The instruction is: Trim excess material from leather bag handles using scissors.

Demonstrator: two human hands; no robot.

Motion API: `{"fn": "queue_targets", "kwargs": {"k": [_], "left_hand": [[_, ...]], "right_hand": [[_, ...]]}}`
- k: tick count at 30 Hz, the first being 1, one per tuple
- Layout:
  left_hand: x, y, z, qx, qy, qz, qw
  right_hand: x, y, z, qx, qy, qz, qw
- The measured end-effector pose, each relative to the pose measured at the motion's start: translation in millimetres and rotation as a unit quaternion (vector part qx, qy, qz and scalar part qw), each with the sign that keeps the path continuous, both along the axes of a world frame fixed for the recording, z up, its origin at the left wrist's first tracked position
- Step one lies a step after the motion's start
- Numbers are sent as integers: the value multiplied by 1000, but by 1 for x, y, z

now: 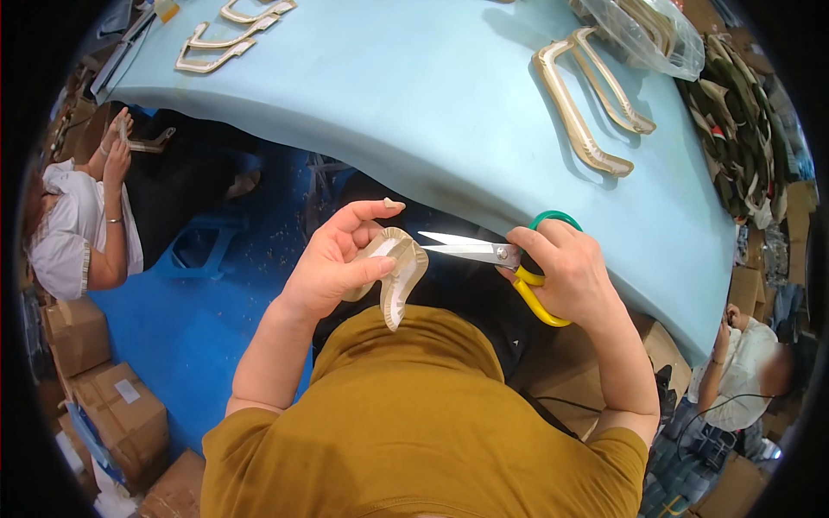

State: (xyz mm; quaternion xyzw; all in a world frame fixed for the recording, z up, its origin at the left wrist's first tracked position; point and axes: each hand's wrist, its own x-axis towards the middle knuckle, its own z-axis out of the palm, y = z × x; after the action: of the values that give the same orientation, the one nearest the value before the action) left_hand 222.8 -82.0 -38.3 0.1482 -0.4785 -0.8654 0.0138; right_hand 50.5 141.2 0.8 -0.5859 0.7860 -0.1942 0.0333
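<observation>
My left hand (321, 266) pinches a curved strip (399, 289) between thumb and fingers. The strip has a white inner face and a beige fabric edge with small notches or folds along it; its lower end hangs free above my lap. Some of it is hidden behind my thumb. In my right hand (566, 269) is a pair of scissors (473, 249) with one green and one yellow handle loop. The blades are slightly parted and point left toward the strip, with a small gap between the tips and it.
A light blue table (389, 95) spans the far side. Similar curved pieces (570, 112) lie at its right, others (211, 62) far left, beside a clear plastic bag (682, 47). Co-workers sit left (86, 224) and right (738, 380). Cardboard boxes (121, 414) stand lower left.
</observation>
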Motion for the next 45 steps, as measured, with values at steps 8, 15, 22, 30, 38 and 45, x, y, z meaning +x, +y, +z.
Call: {"fn": "queue_targets", "kwargs": {"k": [8,15,22,30,38,45], "left_hand": [[0,1,5,28,-17,-48,998],[-1,3,0,22,-17,-67,997],[0,3,-2,4,-16,-75,997],[0,5,-3,14,-25,-76,997],[-5,11,-1,60,-13,-37,997],[4,3,-2,-29,68,66,995]], "right_hand": [[-3,-4,3,32,28,42,998],[-5,-3,8,51,44,59,996],[-6,-2,8,47,54,77,994],[-2,3,8,53,104,65,991],[25,-17,-10,-60,-405,-50,911],[56,-55,-32,-143,-606,-81,779]]}}
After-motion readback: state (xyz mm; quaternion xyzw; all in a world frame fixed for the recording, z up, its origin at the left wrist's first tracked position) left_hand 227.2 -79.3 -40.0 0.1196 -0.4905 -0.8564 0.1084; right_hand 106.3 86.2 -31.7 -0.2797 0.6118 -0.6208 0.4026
